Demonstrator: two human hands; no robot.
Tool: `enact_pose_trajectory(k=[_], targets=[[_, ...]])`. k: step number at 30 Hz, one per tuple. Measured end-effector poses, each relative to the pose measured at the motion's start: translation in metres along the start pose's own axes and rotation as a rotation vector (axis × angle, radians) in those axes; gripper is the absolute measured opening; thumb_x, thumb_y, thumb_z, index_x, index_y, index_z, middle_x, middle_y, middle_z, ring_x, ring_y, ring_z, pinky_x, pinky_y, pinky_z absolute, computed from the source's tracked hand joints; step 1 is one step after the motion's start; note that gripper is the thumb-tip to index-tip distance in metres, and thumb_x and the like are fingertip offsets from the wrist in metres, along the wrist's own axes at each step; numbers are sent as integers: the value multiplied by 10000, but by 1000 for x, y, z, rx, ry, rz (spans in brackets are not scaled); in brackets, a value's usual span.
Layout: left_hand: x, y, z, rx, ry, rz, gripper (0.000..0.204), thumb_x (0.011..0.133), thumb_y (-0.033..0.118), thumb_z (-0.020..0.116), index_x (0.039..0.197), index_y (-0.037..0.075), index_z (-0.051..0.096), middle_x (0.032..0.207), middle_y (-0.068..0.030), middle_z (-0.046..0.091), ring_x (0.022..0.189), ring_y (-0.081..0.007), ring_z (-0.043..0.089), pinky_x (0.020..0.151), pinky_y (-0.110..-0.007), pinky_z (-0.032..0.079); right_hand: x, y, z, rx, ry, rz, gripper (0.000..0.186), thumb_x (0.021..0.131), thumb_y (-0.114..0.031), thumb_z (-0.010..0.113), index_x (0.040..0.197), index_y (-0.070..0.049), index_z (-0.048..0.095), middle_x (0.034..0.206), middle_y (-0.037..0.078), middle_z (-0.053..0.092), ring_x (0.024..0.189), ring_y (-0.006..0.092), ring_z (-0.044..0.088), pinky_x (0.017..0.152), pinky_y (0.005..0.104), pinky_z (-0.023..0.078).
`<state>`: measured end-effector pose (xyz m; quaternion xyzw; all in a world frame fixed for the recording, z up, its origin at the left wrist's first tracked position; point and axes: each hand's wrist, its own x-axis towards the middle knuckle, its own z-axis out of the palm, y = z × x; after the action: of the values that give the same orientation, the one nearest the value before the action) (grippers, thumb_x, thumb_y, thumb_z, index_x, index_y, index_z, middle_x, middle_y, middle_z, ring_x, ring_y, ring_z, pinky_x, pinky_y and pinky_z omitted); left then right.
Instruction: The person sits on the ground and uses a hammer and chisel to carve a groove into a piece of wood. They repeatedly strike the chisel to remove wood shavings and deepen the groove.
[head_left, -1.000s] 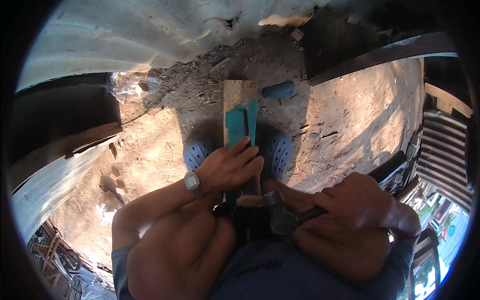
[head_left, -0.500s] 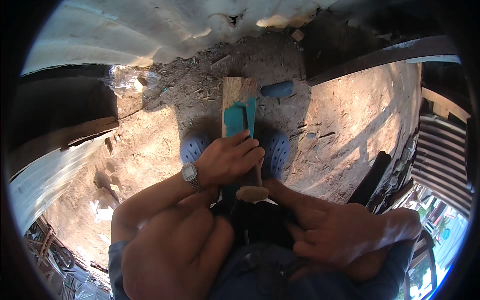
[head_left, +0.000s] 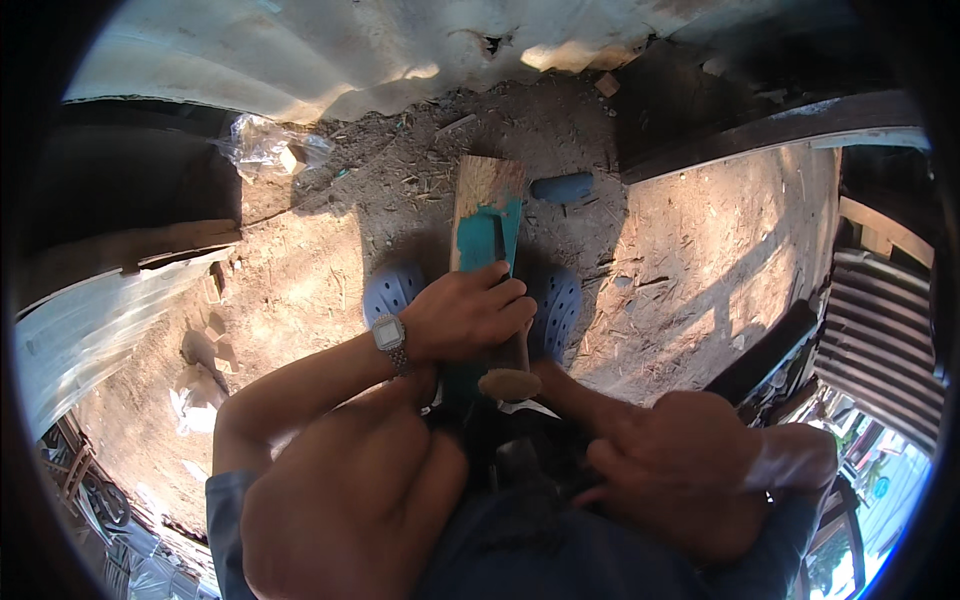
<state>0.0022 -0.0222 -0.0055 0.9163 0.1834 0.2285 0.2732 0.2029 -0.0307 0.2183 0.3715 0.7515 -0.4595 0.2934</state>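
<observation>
My left hand (head_left: pixel 465 315), with a metal-band wristwatch (head_left: pixel 388 334) on its wrist, is closed around a chisel (head_left: pixel 509 384). The round wooden butt of the handle faces me, and the dark blade points away along a wooden board (head_left: pixel 488 182). Teal paint covers much of that board; its far end is bare, rough wood. Low at the right, my right hand (head_left: pixel 670 445) is closed above my thigh. From its fingers a dark, blurred hammer (head_left: pixel 518 458) seems to reach toward my lap, its handle mostly hidden.
Blue clogs (head_left: pixel 553 305) flank the board on the dirt floor. A blue-grey piece (head_left: pixel 562 187) lies beside the board's far end. Crumpled clear plastic (head_left: pixel 270 145) is at the far left. Corrugated metal sheets (head_left: pixel 885 335) and dark beams (head_left: pixel 770 130) border the space.
The right hand has shifted slightly upward, and the dark hammer shape now shows higher, nearer the chisel's butt. My left hand keeps its grip. The whole view has turned a little.
</observation>
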Motion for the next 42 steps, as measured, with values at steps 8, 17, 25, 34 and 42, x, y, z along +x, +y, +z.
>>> enact_pose_trajectory(k=[8, 17, 25, 34, 42], targets=[[-1, 6, 4, 52, 49, 53, 214, 816, 226, 657, 970, 85, 614, 912, -54, 588, 979, -284, 636, 705, -332, 583, 6, -13, 10, -10, -5, -5, 375, 969, -392, 567, 931, -23, 624, 816, 114, 640, 594, 297, 656, 625, 397, 545], [-5, 3, 3, 30, 131, 13, 206, 813, 217, 660, 963, 84, 609, 911, -51, 585, 972, -286, 643, 651, -322, 582, 3, -21, 1, -37, -13, 21, 375, 966, -388, 572, 902, -24, 629, 829, 117, 641, 591, 298, 654, 646, 399, 545], [-3, 7, 19, 63, 155, 84, 158, 816, 205, 643, 915, 87, 608, 899, -51, 583, 1018, -317, 643, 601, -327, 582, -4, -28, -8, -33, -31, 95, 376, 963, -385, 576, 876, -24, 634, 841, 120, 642, 589, 299, 652, 666, 400, 544], [-31, 14, 15, 102, 66, -47, 218, 792, 167, 670, 989, 81, 639, 1007, -79, 618, 1049, -330, 642, 637, -323, 602, 17, -15, -9, -33, -55, -11, 379, 959, -382, 581, 847, -25, 639, 854, 122, 643, 586, 300, 650, 687, 402, 544], [-13, 11, 17, 73, 170, 25, 131, 816, 173, 631, 906, 80, 611, 903, -69, 586, 1042, -343, 637, 576, -311, 586, 7, -22, -11, -5, -65, 79, 383, 956, -379, 585, 821, -25, 644, 866, 125, 644, 583, 301, 648, 706, 404, 543]])
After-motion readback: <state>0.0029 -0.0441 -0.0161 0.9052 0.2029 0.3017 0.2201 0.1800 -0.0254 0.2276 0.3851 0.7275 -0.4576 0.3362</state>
